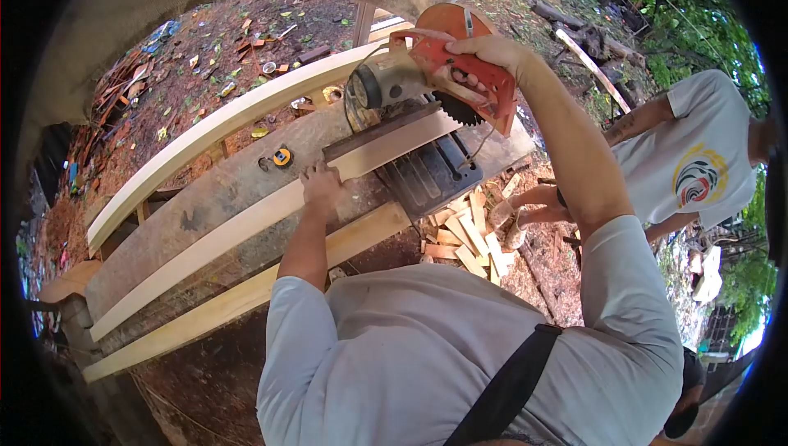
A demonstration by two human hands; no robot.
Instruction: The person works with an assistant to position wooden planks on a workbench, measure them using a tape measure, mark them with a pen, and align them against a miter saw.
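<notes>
An orange circular chop saw [468, 64] stands at the right end of the workbench, its toothed blade above a pale board. My right hand [492, 56] is wrapped round the saw's red handle. The long pale board [238, 228] lies on the bench and runs under the blade, against the saw's dark fence [382, 130]. My left hand [322, 183] rests on this board, left of the saw's black base [427, 175], with its fingers spread over the wood.
A yellow and black tape measure [282, 156] lies on the bench [197, 200]. Other long boards [246, 294] flank it. Wood offcuts [472, 233] cover the ground below the saw. Another person in a white shirt [698, 142] is at the right.
</notes>
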